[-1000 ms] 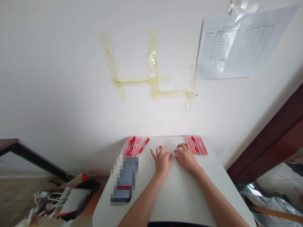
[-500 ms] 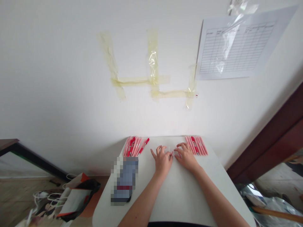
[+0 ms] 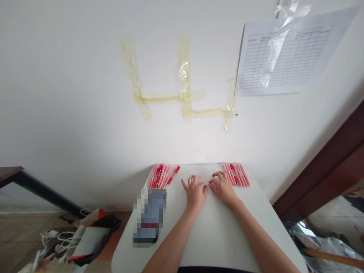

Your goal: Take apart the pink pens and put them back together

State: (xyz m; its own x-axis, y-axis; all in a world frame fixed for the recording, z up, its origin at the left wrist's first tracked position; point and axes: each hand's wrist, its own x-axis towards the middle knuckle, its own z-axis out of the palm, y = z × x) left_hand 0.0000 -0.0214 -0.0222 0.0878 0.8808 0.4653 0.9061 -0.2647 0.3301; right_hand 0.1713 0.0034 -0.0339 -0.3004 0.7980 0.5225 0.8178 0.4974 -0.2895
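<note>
Two bare hands rest on the white table (image 3: 216,235); the left hand (image 3: 195,194) and the right hand (image 3: 224,189) meet at the fingertips in the middle; both pinch one tiny pink piece (image 3: 207,185), too small to tell more; the other fingers are spread. Two heaps of pink and red pens lie at the far edge, the left heap (image 3: 161,176) and the right heap (image 3: 236,174); they are packed too tight to count.
</note>
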